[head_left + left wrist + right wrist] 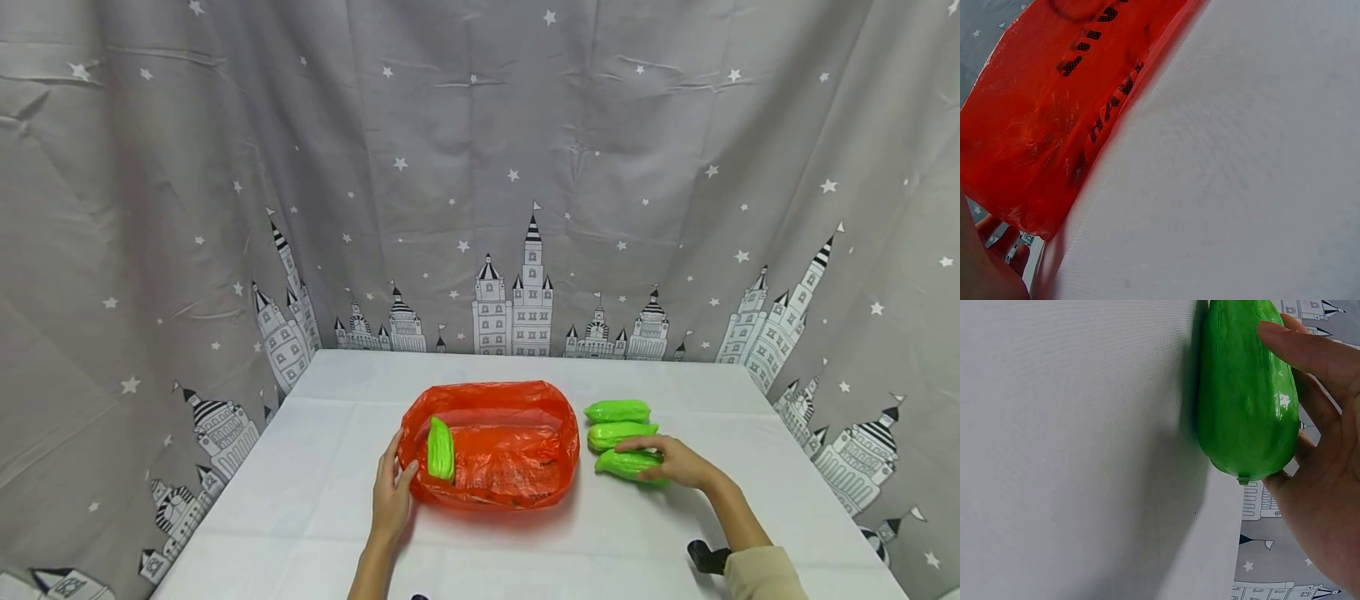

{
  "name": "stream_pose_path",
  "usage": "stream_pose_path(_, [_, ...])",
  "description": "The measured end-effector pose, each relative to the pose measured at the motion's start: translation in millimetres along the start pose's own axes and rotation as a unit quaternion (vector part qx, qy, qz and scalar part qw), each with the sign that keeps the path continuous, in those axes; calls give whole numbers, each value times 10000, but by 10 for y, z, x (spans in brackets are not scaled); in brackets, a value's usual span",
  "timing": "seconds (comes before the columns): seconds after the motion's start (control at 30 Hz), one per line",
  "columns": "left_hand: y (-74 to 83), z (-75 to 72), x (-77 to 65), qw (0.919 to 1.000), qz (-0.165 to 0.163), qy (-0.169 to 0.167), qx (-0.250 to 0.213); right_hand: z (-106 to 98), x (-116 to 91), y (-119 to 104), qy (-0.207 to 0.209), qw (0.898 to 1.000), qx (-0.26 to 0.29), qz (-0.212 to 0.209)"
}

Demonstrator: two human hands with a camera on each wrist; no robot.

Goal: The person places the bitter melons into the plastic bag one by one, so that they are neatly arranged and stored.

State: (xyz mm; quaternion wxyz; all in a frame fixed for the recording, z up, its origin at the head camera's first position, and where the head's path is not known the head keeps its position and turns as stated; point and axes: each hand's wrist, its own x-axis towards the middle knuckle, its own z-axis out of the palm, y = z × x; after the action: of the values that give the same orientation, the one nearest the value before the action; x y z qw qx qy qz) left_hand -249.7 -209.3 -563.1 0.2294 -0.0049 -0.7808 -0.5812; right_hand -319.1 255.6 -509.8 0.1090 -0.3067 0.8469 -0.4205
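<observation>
A red plastic bag lies spread with its mouth up on the white table, one bright green ribbed gourd inside at its left end. At the bag's left side, my left hand holds the edge between thumb and fingers; black print shows on the bag in the left wrist view. Right of the bag, two more green gourds lie in a row behind the nearest gourd. My right hand grips that nearest one, thumb on one side and fingers on the other.
The white table reaches back to a grey curtain printed with castles and stars. A black object is by the right sleeve.
</observation>
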Motion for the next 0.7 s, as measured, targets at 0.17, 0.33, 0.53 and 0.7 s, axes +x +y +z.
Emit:
stream_pose_path(0.17, [10,-1,10,10000,5,17,84,-3,-3,16,-34,9998,-163,-85])
stream_pose_path(0.33, [5,4,16,10000,10,16,73,14,-18,23,15,9999,-163,-37])
stream_pose_path(0.53, [-7,3,6,10000,43,15,-35,41,-31,60,41,9997,-218,-61])
stream_pose_path(0.7, [-3,-1,0,10000,6,8,-39,47,-42,84,61,9994,-320,-83])
